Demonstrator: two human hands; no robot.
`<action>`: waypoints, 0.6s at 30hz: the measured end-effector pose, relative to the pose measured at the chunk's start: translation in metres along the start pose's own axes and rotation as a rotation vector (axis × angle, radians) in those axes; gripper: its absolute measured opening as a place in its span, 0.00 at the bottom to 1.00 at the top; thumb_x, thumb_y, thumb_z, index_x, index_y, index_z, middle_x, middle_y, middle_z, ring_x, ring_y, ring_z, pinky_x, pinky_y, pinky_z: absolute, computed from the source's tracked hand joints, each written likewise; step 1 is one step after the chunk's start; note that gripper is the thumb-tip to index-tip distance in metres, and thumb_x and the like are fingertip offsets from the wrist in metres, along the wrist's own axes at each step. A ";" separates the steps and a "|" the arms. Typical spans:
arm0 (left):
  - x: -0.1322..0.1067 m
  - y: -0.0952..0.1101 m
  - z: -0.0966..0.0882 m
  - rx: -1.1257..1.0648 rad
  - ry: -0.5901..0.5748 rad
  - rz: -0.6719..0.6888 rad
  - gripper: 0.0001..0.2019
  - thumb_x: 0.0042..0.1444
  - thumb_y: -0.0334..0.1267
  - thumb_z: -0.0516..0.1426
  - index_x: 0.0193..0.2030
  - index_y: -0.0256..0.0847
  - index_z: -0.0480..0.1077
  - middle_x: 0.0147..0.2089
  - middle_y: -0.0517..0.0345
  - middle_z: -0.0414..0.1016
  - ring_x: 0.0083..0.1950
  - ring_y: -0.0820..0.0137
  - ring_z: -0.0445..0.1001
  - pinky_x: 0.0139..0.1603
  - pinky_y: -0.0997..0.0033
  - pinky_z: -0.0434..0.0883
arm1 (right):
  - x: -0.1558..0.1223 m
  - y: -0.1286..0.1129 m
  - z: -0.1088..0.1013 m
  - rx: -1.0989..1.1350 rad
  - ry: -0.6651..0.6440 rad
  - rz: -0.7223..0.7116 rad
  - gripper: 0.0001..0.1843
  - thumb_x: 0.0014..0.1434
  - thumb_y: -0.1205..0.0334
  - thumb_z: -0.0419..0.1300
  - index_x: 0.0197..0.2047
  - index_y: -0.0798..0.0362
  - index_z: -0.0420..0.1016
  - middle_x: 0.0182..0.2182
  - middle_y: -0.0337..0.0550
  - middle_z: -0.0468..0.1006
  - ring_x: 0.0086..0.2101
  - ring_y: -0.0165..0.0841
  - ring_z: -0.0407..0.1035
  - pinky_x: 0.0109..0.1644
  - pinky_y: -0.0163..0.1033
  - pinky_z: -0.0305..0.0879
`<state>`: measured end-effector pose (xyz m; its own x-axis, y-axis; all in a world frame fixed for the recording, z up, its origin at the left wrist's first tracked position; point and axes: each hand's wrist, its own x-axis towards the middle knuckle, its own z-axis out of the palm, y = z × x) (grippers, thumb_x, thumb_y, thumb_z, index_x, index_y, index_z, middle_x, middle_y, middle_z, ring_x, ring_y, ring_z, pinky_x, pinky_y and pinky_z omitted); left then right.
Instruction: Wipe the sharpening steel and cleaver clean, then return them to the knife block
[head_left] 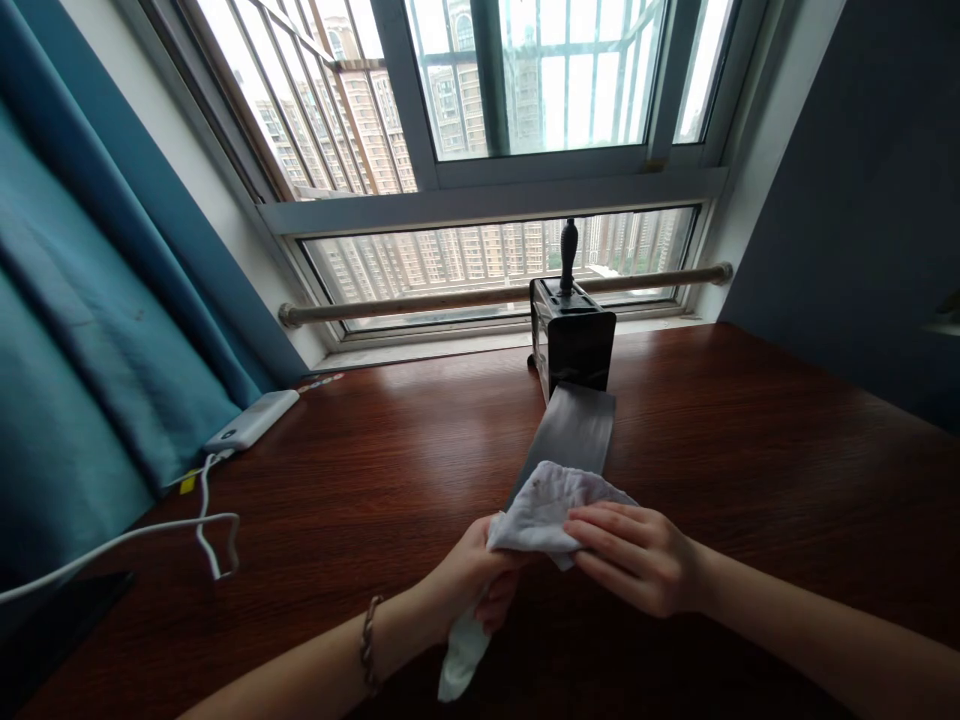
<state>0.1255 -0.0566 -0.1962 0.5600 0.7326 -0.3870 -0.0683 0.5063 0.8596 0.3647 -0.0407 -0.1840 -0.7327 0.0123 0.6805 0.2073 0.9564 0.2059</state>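
Note:
A wide steel blade [574, 430] points away from me toward the knife block [571, 335]; its near end is hidden under a crumpled white cloth [544, 505]. My left hand [469, 580] is closed round the cloth's lower part, and a loose tail of cloth [461, 660] hangs below it. My right hand [634, 555] lies on the cloth with fingers stretched flat, pressing it onto the blade. A beaded bracelet [369, 640] is on my left wrist.
The dark wooden table [750, 450] runs up to a barred window [487, 150]. A black knife block holds one dark-handled knife [568, 255]. At the left lie a white power bank [251, 420] and its white cable [172, 525], beside a blue curtain [90, 330].

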 end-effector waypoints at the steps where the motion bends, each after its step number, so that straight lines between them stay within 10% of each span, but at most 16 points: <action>1: 0.000 0.000 -0.001 -0.024 -0.024 -0.006 0.15 0.50 0.44 0.63 0.36 0.41 0.62 0.14 0.70 0.54 0.11 0.79 0.49 0.10 0.82 0.54 | -0.002 0.004 -0.002 -0.004 -0.002 -0.013 0.09 0.61 0.73 0.54 0.42 0.65 0.73 0.44 0.57 0.75 0.47 0.44 0.69 0.48 0.45 0.72; 7: -0.001 0.000 -0.008 -0.093 -0.094 -0.063 0.15 0.49 0.39 0.60 0.32 0.44 0.54 0.13 0.72 0.52 0.10 0.79 0.45 0.09 0.81 0.54 | -0.020 0.034 -0.013 -0.128 0.040 0.130 0.12 0.60 0.75 0.55 0.47 0.62 0.71 0.46 0.56 0.73 0.50 0.43 0.66 0.49 0.47 0.70; 12: 0.000 0.002 -0.010 0.117 0.018 0.144 0.16 0.51 0.40 0.60 0.32 0.43 0.53 0.12 0.73 0.54 0.10 0.78 0.50 0.08 0.81 0.55 | -0.032 0.067 -0.019 -0.121 0.366 0.724 0.11 0.60 0.69 0.58 0.46 0.52 0.73 0.45 0.47 0.74 0.45 0.38 0.68 0.50 0.45 0.65; 18: -0.003 0.004 -0.021 0.420 0.118 0.416 0.13 0.56 0.41 0.58 0.34 0.39 0.56 0.16 0.71 0.55 0.12 0.81 0.54 0.11 0.84 0.55 | -0.017 0.064 -0.003 1.131 0.759 1.451 0.13 0.51 0.57 0.66 0.39 0.54 0.75 0.34 0.42 0.77 0.34 0.34 0.71 0.40 0.37 0.69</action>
<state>0.1060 -0.0473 -0.1986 0.4595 0.8882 -0.0036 0.0833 -0.0390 0.9958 0.3920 0.0192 -0.1802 0.0147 0.9976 0.0671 -0.3674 0.0678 -0.9276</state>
